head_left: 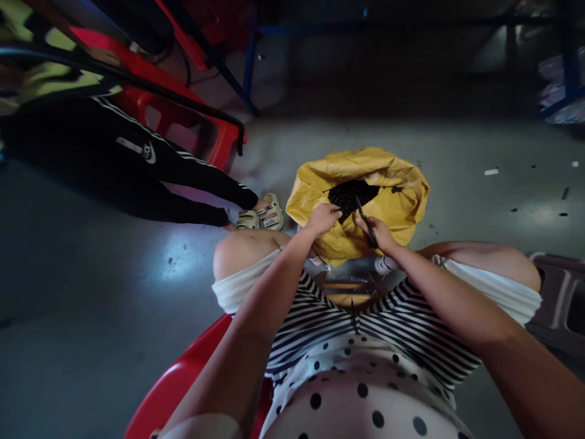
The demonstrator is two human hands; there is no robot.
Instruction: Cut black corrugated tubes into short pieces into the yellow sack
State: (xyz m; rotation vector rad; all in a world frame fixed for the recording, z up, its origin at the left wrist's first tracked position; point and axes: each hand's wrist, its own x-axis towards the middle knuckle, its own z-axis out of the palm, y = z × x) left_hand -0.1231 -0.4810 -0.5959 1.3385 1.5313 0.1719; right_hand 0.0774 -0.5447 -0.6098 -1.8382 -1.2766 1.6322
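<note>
A yellow sack (311,183) stands on the floor between the knees, its mouth open on a mass of small black pieces (345,195). My left hand (323,218) is closed at the near left side of the mouth, its fingertips pinched on something small and dark that I cannot make out. Dark-handled scissors (370,231) are held in my right hand (379,235), their blades pointing up and left over the opening. The two hands are apart, both at the near edge of the sack's mouth.
At the left a person in black trousers (183,164) stands near a red stool (219,137). Blue metal frame legs (249,67) rise at the back. A grey-brown stool (555,286) is at the right. Small scraps lie on the floor (503,152).
</note>
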